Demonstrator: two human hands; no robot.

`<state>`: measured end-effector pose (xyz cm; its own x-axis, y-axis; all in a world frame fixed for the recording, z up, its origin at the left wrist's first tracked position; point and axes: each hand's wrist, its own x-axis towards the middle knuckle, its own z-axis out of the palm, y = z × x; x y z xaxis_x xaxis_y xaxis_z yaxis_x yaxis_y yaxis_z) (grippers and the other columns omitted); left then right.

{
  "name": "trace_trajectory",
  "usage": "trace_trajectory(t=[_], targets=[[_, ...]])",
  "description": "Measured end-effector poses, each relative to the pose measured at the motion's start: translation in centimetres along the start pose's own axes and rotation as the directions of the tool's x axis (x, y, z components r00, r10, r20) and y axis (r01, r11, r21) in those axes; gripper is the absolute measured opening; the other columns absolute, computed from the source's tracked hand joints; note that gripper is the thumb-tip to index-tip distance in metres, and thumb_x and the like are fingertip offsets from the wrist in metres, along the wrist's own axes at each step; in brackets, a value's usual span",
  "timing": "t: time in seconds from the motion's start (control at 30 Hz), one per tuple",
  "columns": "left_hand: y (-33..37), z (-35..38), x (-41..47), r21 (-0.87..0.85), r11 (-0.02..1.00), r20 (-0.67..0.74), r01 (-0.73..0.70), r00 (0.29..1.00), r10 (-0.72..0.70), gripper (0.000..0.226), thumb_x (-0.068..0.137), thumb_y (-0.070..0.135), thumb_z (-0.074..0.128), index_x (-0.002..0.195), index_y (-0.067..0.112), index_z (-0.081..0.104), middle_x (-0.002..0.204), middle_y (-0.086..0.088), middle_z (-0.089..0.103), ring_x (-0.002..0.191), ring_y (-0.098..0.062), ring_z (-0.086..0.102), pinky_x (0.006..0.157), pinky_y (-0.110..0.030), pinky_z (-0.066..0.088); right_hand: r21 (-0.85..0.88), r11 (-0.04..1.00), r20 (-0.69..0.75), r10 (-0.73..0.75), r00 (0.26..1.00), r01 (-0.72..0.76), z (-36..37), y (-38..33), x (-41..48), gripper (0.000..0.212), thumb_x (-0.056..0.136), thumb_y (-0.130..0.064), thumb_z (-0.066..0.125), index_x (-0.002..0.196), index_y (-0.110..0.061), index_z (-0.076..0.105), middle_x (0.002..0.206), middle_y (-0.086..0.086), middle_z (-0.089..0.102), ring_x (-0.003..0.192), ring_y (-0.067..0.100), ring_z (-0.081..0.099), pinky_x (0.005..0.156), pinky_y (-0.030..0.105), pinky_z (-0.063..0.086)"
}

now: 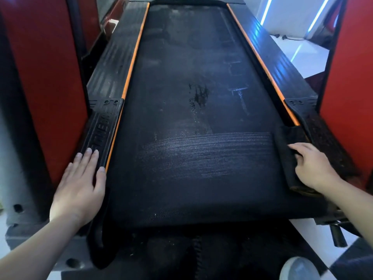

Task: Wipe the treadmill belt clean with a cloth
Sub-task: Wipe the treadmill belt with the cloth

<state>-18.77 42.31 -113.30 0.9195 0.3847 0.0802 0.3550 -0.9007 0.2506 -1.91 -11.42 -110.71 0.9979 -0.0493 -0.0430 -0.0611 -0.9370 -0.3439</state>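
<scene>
**A:** What is closest in?

**B:** A pale shoe (298,269) at five o'clock. Just beyond it, the left hand (80,184) lies flat at eight o'clock on the treadmill's left side rail (101,134), fingers straight and slightly apart, holding nothing.

**A:** And the cloth?

**B:** The dark cloth (284,150) is at four o'clock, on the right edge of the belt (181,199). The right hand (311,166) rests on it, fingers curled down into a fold.

**A:** What about the belt itself?

**B:** Pale horizontal streaks (201,150) run across it between the two hands. Farther up, near the centre, there is a dark blotch (198,96). Orange stripes (133,57) edge both sides towards twelve o'clock.
</scene>
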Motion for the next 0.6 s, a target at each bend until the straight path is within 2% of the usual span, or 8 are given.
trace_trajectory(t=[0.07,0.13,0.23,0.4,0.6], targets=[[0.0,0.0,0.1,-0.001,1.0,-0.001,0.0,1.0,0.0,0.07,0.095,0.055,0.009,0.157,0.023,0.015,0.164,0.011,0.005,0.15,-0.002,-0.006,0.123,-0.03,-0.001,0.01,1.0,0.013,0.015,1.0,-0.015,0.2,-0.7,-0.4,0.038,0.1,-0.01,0.044,0.135,-0.017,0.057,0.146,0.005,0.047,0.12,0.044,0.049,0.109,0.049,0.036],[0.0,0.0,0.1,0.001,1.0,-0.004,-0.001,1.0,0.001,0.07,0.095,0.054,0.01,0.157,0.023,0.015,0.164,0.011,0.005,0.15,-0.002,-0.005,0.123,-0.031,-0.001,0.011,0.999,0.038,0.05,0.998,-0.05,0.0,-1.8,-0.9,0.039,0.102,-0.026,0.044,0.139,-0.017,0.053,0.149,0.005,0.042,0.125,0.043,0.044,0.111,0.049,0.031],[0.0,0.1,0.1,0.004,1.0,-0.005,-0.001,1.0,0.001,0.07,0.095,0.054,0.009,0.157,0.023,0.014,0.164,0.011,0.004,0.15,-0.002,-0.006,0.123,-0.032,0.0,-0.05,0.993,0.083,0.108,0.991,-0.105,-0.1,-3.2,-1.3,0.061,0.095,-0.057,0.05,0.144,-0.021,0.045,0.15,-0.001,0.036,0.13,0.041,0.039,0.11,0.049,0.034],[-0.1,0.2,0.1,0.003,1.0,-0.009,0.001,1.0,-0.001,0.07,0.095,0.054,0.009,0.157,0.022,0.015,0.164,0.01,0.005,0.15,-0.003,-0.006,0.124,-0.033,0.001,0.0,0.997,0.028,0.079,0.996,-0.079,1.2,-6.2,-1.7,0.057,0.094,-0.036,0.056,0.144,-0.01,0.049,0.144,0.004,0.039,0.123,0.038,0.045,0.108,0.046,0.039],[0.0,0.1,0.1,0.005,1.0,-0.017,-0.002,1.0,0.002,0.07,0.095,0.053,0.011,0.157,0.02,0.018,0.164,0.008,0.007,0.151,-0.005,-0.002,0.124,-0.034,0.002,0.047,0.998,0.064,-0.039,0.997,0.036,3.9,-13.2,-2.4,0.049,0.098,-0.032,0.049,0.141,-0.008,0.05,0.145,0.006,0.037,0.122,0.036,0.042,0.108,0.044,0.038]])
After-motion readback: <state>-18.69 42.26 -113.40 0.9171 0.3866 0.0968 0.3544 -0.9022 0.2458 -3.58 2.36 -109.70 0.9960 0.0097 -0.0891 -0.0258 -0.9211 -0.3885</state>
